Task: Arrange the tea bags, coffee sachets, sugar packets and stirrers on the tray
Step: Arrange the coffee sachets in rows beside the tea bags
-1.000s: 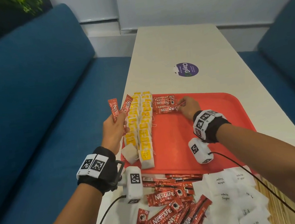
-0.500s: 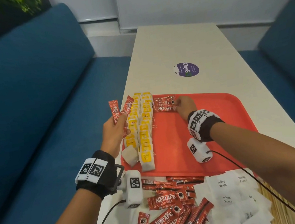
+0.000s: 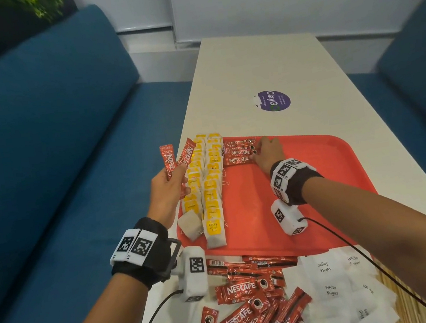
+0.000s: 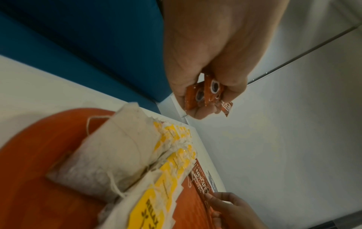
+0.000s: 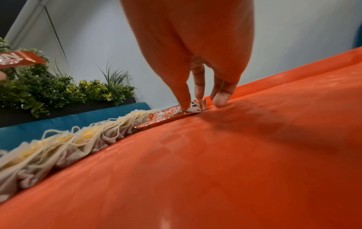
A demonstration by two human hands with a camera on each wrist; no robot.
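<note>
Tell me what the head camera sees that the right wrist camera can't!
Only the head view shows the loose coffee sachets and white sugar packets piled off the tray, and the purple sticker. Only the right wrist view shows the fingertips pressing a sachet flat. Both show the red tray, the tea bags in rows and the right hand.

Bare tray (image 3: 315, 175) floor lies open right of 2 tea bag rows (image 3: 210, 188).

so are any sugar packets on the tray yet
No, the white sugar packets all lie on the table in front of the red tray, which holds only tea bags and coffee sachets.
</note>
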